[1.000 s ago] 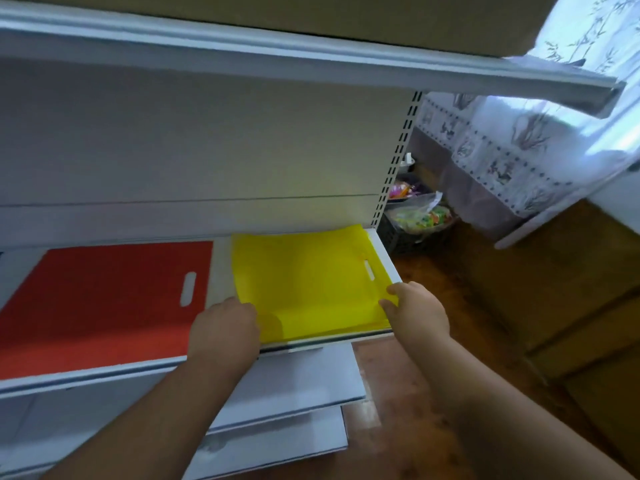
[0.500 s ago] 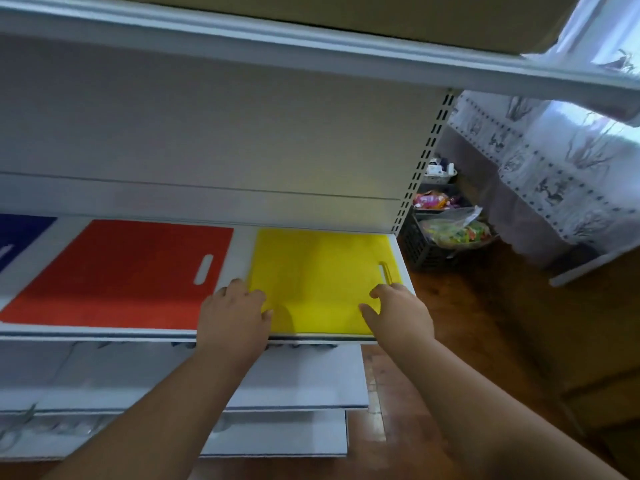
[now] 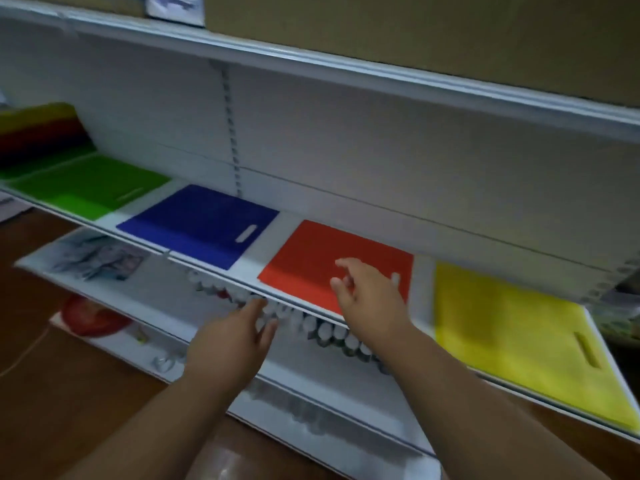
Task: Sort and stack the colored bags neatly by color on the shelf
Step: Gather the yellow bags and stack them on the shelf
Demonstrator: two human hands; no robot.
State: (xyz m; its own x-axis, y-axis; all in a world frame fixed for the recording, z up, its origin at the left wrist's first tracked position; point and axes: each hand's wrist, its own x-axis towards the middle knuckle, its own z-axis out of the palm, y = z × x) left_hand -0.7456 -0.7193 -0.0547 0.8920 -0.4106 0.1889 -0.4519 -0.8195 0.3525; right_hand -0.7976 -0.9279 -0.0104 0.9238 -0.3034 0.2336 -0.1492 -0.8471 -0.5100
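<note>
Flat bags lie in a row on the white shelf (image 3: 424, 271): green bag (image 3: 90, 188) at the left, then blue bag (image 3: 201, 225), red bag (image 3: 318, 268) and yellow bag (image 3: 512, 334) at the right. A mixed pile of coloured bags (image 3: 38, 133) leans at the far left. My right hand (image 3: 370, 292) hovers over the near right part of the red bag with fingers spread, holding nothing. In front of the shelf edge and lower, my left hand (image 3: 239, 337) is open with relaxed fingers and is empty.
A lower shelf (image 3: 166, 306) holds a row of small capped bottles (image 3: 332, 336) and a printed packet (image 3: 100, 261). A red round object (image 3: 90, 315) sits on the wooden floor at left. A cardboard box (image 3: 415, 32) rests on the upper shelf.
Both hands have let go of the yellow bag and moved left; the right is now over the red bag. The view has swung left, showing the blue and green bags.
</note>
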